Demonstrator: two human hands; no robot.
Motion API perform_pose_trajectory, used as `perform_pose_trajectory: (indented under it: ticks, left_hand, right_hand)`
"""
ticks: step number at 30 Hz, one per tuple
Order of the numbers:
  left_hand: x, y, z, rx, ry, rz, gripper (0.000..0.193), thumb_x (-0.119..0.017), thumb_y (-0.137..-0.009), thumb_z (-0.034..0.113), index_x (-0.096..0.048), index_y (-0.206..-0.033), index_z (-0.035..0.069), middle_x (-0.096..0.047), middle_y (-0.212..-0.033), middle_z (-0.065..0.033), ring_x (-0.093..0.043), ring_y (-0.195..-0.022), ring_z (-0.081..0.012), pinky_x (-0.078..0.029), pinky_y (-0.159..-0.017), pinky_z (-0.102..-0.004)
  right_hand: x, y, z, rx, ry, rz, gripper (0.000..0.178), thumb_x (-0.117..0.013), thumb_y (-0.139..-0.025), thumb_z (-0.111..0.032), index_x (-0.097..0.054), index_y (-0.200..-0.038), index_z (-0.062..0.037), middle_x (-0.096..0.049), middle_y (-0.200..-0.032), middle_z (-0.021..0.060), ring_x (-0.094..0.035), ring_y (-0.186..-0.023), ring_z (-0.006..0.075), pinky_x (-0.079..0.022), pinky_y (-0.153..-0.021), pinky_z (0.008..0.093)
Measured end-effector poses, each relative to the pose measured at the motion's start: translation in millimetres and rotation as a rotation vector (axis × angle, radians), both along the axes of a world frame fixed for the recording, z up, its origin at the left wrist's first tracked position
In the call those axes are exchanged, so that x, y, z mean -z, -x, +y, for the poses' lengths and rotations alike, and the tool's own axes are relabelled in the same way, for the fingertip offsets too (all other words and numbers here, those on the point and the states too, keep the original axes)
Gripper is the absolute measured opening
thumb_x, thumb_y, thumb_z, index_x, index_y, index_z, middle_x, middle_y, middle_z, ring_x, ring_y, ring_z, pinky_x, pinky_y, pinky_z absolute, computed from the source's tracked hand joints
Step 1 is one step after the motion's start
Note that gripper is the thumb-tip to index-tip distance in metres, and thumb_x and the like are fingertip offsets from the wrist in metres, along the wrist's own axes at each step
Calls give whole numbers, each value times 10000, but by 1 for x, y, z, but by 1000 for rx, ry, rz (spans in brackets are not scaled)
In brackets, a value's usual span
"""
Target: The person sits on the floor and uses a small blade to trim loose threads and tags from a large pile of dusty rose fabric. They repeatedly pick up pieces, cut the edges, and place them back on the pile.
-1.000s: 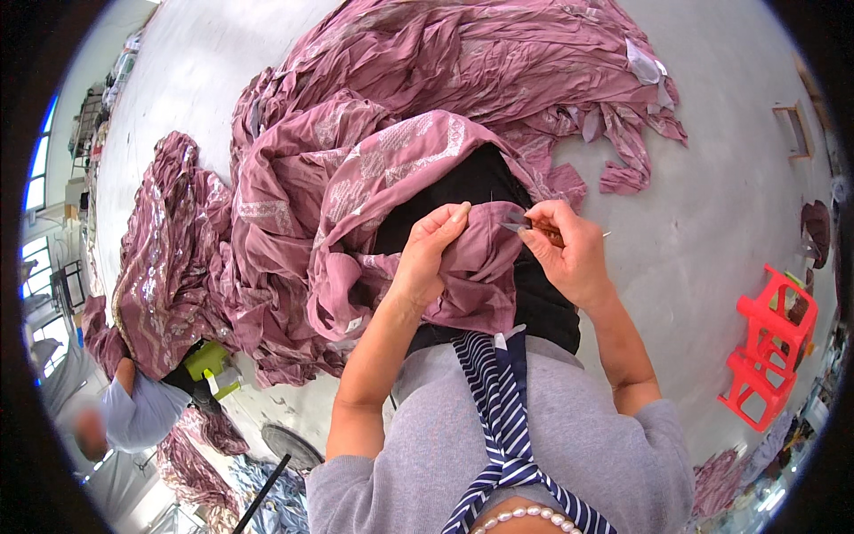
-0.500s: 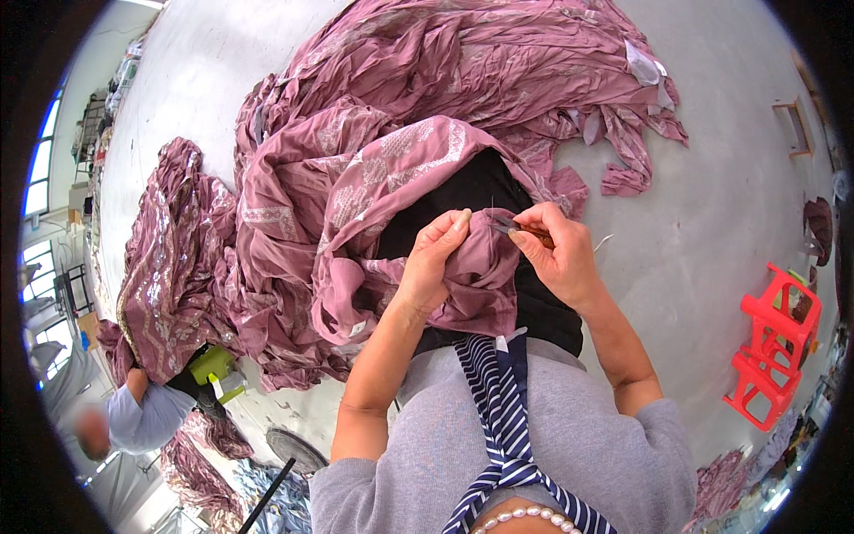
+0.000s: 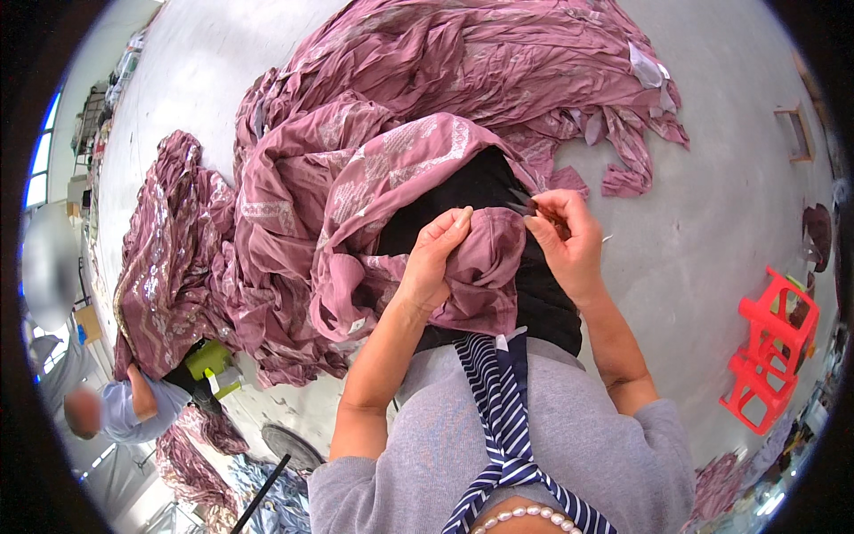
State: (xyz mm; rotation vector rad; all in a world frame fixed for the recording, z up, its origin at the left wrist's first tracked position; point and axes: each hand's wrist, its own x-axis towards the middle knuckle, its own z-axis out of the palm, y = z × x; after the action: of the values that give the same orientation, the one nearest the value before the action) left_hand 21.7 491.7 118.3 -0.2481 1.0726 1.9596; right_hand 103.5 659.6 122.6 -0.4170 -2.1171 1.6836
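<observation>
Mauve cloth (image 3: 487, 254) pinched in left grip (image 3: 431, 258), near right grip (image 3: 571, 245).

We see a pale grey floor (image 3: 685, 240), with red plastic furniture (image 3: 761, 311) to our right. Bright windows (image 3: 37, 190) line our left.

head | left fisheye of worn pair | faces down, near left hand (image 3: 432, 256) and right hand (image 3: 569, 247) | rim depth uncertain
</observation>
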Motion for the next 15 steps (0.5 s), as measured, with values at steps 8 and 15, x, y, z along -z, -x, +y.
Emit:
perform_pose_trajectory:
  ticks: [8,15]
  left_hand:
    - [-3,-6,-15,256,436,725,221,-619,-908,186,-663,-1028,5,-644,-853,3,-567,-765,-75,-461,-655,-228]
    - [-11,30,-114,-382,892,1167,120,-640,-873,55,-686,-977,19,-675,-850,-12,-577,-722,-59,-454,-662,-191]
  right_hand:
    - [13,-4,-6,-156,111,-284,173,-705,-791,-37,-587,-915,-10,-560,-721,-24,-477,-635,28,-393,-567,192]
    - [-3,3,-12,-413,-37,-371,142,-669,-772,13,-578,-880,1,-572,-691,24,-532,-635,72,-442,-592,229]
